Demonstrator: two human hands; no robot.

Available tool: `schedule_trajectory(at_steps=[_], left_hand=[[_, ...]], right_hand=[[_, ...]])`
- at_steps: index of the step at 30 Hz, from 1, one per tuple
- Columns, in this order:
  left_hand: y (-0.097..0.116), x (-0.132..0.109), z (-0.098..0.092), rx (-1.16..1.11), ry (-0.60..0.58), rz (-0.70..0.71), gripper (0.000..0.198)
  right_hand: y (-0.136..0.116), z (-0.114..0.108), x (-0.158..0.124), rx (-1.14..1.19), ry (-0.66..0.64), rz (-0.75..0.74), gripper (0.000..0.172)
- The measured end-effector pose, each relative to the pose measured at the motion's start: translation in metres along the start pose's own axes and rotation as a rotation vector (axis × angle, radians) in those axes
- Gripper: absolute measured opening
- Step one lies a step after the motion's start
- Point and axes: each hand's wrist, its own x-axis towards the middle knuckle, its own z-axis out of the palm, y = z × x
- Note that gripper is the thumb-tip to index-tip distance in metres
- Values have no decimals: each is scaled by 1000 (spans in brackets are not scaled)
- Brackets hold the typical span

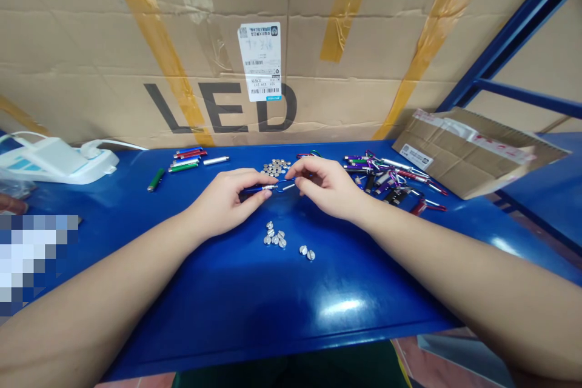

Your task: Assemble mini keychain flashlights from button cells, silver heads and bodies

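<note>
My left hand (pixel 227 201) pinches a slim dark-blue tube (pixel 254 188) with a silver end between thumb and fingers. A blue carabiner clip (pixel 286 184) extends from that end to the right. The fingertips of my right hand (pixel 325 185) close around the clip's far end; their exact contact is partly hidden. Just behind both hands lies a pile of small round silver discs, like button cells (pixel 275 167). Nearer to me are several slotted silver caps (pixel 274 236), with two more caps (pixel 307 253) a little to the right.
Several coloured tubes (pixel 184 163) lie at the back left, near a white power strip (pixel 59 160). At the right is a heap of tubes with carabiner clips (pixel 391 179) beside an open cardboard box (pixel 464 148). A large carton (pixel 218 42) stands behind the blue table (pixel 254 315).
</note>
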Motion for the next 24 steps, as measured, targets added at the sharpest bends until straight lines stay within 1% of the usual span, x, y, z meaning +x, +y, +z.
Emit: schedule_trajectory(at_steps=[3, 6, 10, 13, 17, 21, 24], left_hand=[[1, 0, -1, 7, 13, -14, 31], [0, -1, -1, 8, 11, -23, 31], [0, -2, -1, -1, -6, -29, 32], [1, -2, -1, -32, -41, -21, 30], [5, -2, -1, -78, -57, 17, 20], [6, -1, 1, -126, -19, 6, 17], [5, -2, 2, -132, 16, 32, 13]], right_hand=[[2, -4, -2, -108, -51, -164, 13], [3, -5, -3, -183, -116, -256, 13], [1, -3, -3, -247, -77, -349, 9], [-1, -2, -4, -248, -36, -344, 6], [-5, 0, -5, -213, -1, -297, 5], [-5, 2, -6, -193, 19, -280, 5], [-6, 4, -7, -200, 46, -302, 5]])
